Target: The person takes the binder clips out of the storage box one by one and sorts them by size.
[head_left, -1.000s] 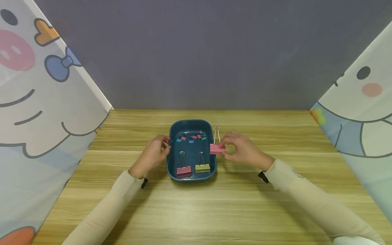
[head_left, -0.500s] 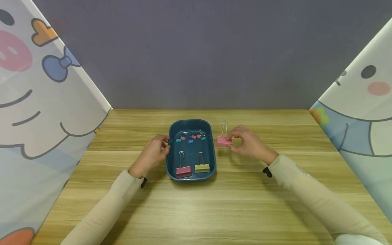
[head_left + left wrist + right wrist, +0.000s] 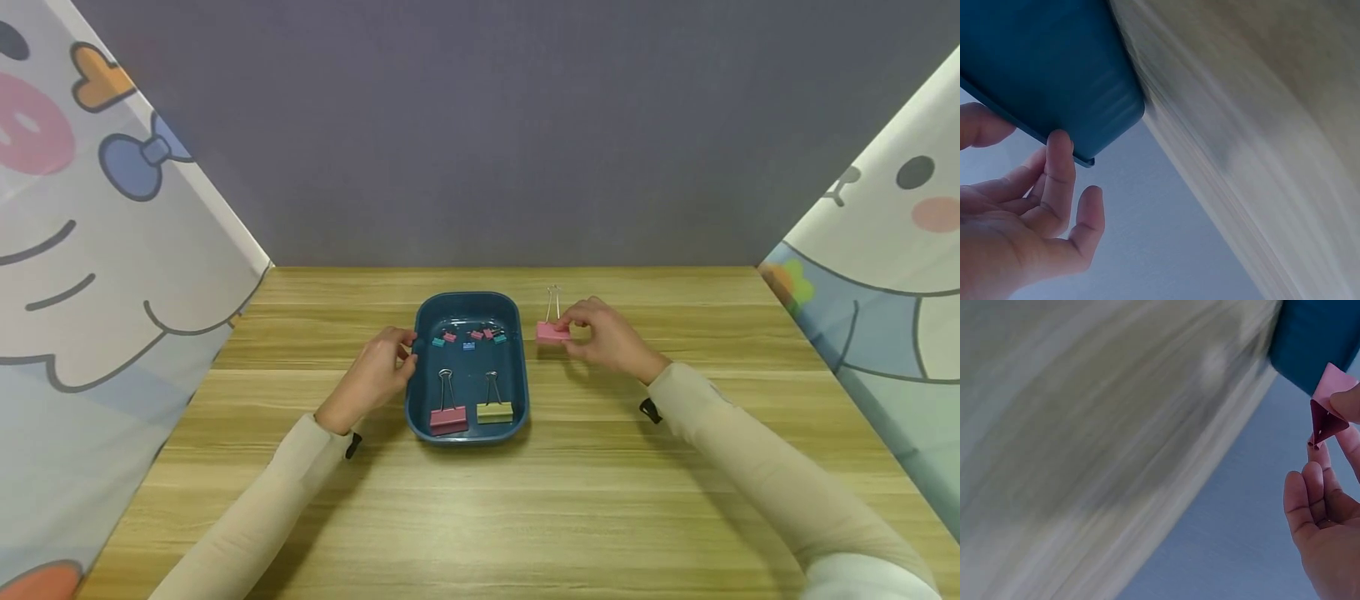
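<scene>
My right hand (image 3: 606, 337) pinches a large pink binder clip (image 3: 551, 332) by the end of its body, just right of the dark blue tray (image 3: 522, 400). Its wire handle points away, and the right wrist view shows the triangular end of the clip (image 3: 1333, 384) by the thumb. My left hand (image 3: 375, 369) holds the tray's left rim with thumb and fingertips; in the left wrist view one fingertip lies over the lip. Inside the tray, a dark pink binder clip (image 3: 448, 419) and a yellow binder clip (image 3: 495, 412) lie at the near end.
Several small pink, teal and blue clips (image 3: 468, 346) lie in the tray's far half. The tray stands on a wooden table (image 3: 480, 517). A grey wall (image 3: 480, 133) rises behind it, with cartoon-printed cloths (image 3: 82, 325) at both sides.
My right hand has carried the pink binder clip from over the tray's right rim out to the right and farther back. The left hand has stayed at the tray's rim.
</scene>
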Motion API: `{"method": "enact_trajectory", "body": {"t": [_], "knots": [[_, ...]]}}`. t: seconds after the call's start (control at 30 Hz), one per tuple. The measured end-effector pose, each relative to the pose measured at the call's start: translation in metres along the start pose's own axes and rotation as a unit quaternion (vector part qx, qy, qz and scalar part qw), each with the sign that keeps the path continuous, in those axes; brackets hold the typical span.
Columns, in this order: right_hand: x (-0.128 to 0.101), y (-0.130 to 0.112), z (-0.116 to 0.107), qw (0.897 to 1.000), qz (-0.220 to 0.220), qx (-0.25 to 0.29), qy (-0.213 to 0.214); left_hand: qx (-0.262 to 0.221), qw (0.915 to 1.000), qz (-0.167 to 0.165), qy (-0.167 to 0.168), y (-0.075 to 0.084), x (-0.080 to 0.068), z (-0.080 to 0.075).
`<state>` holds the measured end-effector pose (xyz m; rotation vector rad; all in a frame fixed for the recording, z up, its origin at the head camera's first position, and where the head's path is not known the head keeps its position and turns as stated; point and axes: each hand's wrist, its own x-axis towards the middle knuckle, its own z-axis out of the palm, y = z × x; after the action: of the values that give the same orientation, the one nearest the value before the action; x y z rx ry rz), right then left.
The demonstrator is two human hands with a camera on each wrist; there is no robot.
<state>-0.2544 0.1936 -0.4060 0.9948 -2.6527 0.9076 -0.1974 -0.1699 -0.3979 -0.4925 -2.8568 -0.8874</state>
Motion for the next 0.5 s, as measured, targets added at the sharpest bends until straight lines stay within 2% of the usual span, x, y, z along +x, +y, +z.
{"method": "enact_trajectory", "body": {"t": [0.27, 0.5], "knots": [[0.009, 0.014, 0.011, 0.999, 0.029, 0.003, -0.032, -0.006, 1.0, 0.002, -0.001, -0.001, 0.001, 0.0], [0.017, 0.022, 0.02, 0.998, 0.033, 0.008, -0.06, -0.009, 0.9999, 0.008, 0.004, -0.004, 0.0, 0.001]]}}
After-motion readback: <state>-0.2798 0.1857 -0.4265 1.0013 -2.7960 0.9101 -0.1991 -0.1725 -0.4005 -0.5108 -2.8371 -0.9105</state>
